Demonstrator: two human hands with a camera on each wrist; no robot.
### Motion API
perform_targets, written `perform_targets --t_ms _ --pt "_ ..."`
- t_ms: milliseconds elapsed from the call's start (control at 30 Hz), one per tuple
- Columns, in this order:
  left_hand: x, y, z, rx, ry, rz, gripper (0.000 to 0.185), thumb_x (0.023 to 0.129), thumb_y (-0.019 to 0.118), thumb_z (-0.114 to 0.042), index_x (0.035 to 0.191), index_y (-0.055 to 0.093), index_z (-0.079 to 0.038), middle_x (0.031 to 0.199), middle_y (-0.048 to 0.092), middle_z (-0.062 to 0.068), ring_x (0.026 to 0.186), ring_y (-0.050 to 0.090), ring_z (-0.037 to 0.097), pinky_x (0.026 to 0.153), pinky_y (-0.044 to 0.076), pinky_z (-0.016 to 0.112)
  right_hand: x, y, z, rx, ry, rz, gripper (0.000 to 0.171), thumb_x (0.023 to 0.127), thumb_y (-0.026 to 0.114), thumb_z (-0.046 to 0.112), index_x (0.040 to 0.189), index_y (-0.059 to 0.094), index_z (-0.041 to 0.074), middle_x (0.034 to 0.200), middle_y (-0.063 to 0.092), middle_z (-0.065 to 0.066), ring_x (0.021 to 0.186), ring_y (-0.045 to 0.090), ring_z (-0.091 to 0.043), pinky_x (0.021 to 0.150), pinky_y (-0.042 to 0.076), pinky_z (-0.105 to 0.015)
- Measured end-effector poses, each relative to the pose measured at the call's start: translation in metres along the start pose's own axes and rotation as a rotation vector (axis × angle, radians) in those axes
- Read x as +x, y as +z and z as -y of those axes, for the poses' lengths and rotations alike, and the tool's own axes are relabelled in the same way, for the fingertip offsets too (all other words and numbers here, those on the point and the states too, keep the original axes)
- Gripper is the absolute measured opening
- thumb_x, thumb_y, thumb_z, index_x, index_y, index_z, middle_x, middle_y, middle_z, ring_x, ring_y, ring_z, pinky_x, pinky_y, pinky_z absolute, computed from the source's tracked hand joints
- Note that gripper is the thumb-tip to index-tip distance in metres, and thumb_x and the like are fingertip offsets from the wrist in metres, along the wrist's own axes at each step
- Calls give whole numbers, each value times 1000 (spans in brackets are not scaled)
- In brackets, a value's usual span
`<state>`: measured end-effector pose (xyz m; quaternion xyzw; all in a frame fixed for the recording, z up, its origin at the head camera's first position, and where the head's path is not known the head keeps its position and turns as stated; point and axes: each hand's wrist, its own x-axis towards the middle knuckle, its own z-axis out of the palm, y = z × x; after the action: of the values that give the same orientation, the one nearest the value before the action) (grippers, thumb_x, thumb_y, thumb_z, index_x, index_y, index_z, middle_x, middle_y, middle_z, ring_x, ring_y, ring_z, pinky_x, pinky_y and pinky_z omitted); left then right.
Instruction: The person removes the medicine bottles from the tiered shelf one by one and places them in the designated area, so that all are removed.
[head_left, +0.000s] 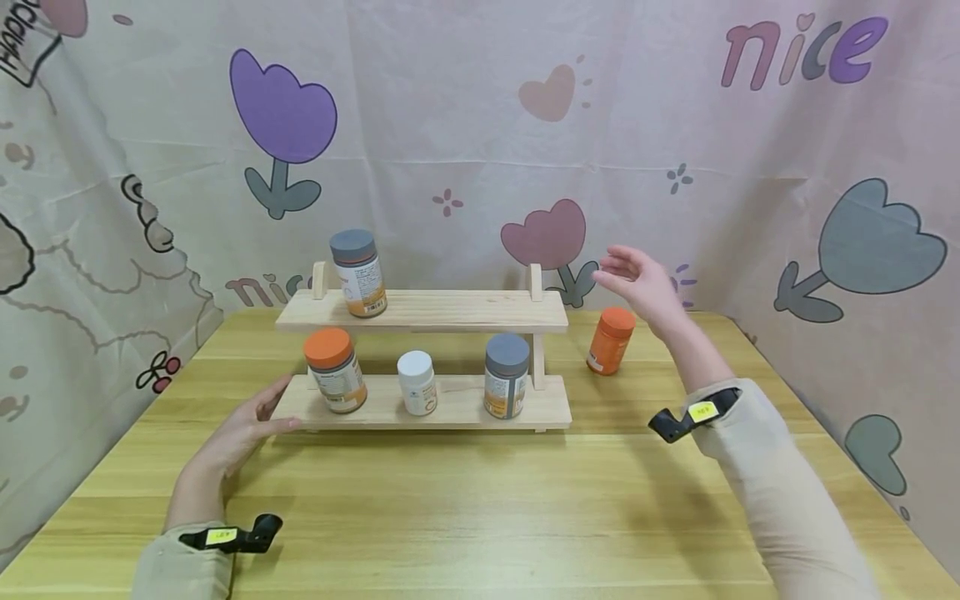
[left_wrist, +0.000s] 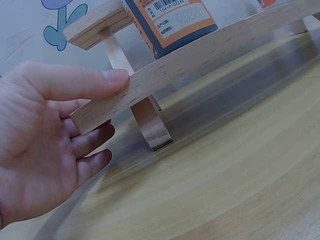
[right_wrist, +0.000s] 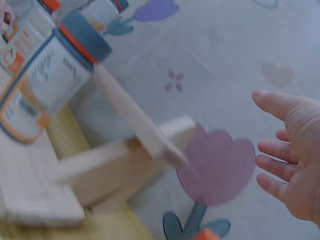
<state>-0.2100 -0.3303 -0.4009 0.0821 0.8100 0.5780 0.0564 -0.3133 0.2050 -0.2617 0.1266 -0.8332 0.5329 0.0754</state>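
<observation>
A two-tier wooden shelf stands on the table. My left hand holds the left end of its lower board, thumb on the front edge and other fingers around the end and below. My right hand is raised in the air, holding nothing, above and just behind an orange bottle that stands right of the shelf. In the right wrist view the fingers of this hand are loosely extended, apart from everything.
On the lower tier stand an orange-capped jar, a small white bottle and a grey-capped jar. Another grey-capped jar stands on the upper tier, toward the left. A patterned cloth hangs behind the wooden table.
</observation>
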Motion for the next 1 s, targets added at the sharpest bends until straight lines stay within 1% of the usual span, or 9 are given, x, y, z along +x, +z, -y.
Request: perform_targets --t_ms 100,267,433,800,1000 --pt "-1 0 0 4 -3 0 86 88 61 -7 146 -1 3 150 -11 26 134 -11 45 105 -1 61 7 12 12 22 -17 28 65 88 65 23 141 34 2 134 48 -18 123 45 -27 105 34 -41" --pt "0 1 0 13 -15 -5 87 87 62 -9 146 -1 3 150 -11 26 135 -10 44 105 0 60 14 35 35 59 -72 83 62 87 66 20 139 37 4 132 50 -16 122 47 -26 102 37 -39" --pt "0 1 1 12 -10 -7 87 87 62 -9 146 -1 3 150 -10 25 135 -10 44 105 0 60 22 59 57 90 -119 133 61 86 67 18 138 39 4 130 51 -15 120 49 -24 100 40 -37" --pt "-1 0 2 5 7 -1 86 88 61 -8 146 0 4 150 -10 26 134 -10 45 105 -1 60 34 112 91 66 -183 206 62 83 70 21 136 42 5 125 56 -9 114 52 -18 95 42 -29" --pt "-1 0 1 -1 -2 6 87 88 62 -10 146 0 3 151 -10 24 135 -10 42 106 -2 55 35 140 107 58 -202 276 64 84 70 23 138 41 5 126 54 -10 115 50 -19 93 43 -26"
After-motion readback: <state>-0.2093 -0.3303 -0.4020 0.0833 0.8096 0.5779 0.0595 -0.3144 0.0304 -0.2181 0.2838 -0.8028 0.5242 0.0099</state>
